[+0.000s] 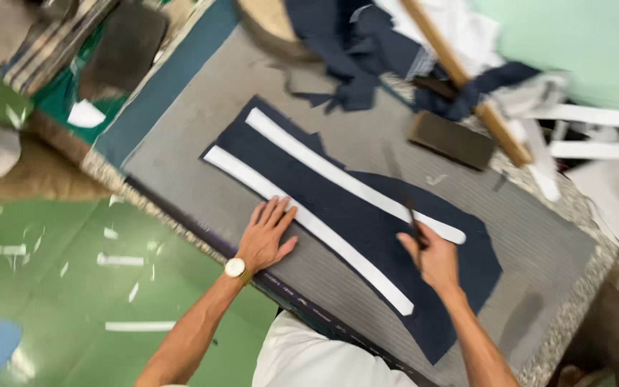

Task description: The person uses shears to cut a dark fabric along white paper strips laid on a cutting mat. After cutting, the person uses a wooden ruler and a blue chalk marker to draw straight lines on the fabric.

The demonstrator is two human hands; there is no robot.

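Lying between the hands: navy cloth [367, 236]; left hand [268, 236] spread flat, right hand [435, 258] pinching a dark tool [413, 218].

Wrist: gold-toned round wristwatch [235, 268], pale dial
Torso: white short-sleeved shirt [317, 358]
Forearms: bare, no sleeves, no gloves

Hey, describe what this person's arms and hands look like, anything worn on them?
Both forearms are bare, with no sleeves or gloves showing. The left hand has a round, pale-faced wristwatch with a gold-coloured case at its wrist. The right hand shows no watch or band. No rings can be made out.
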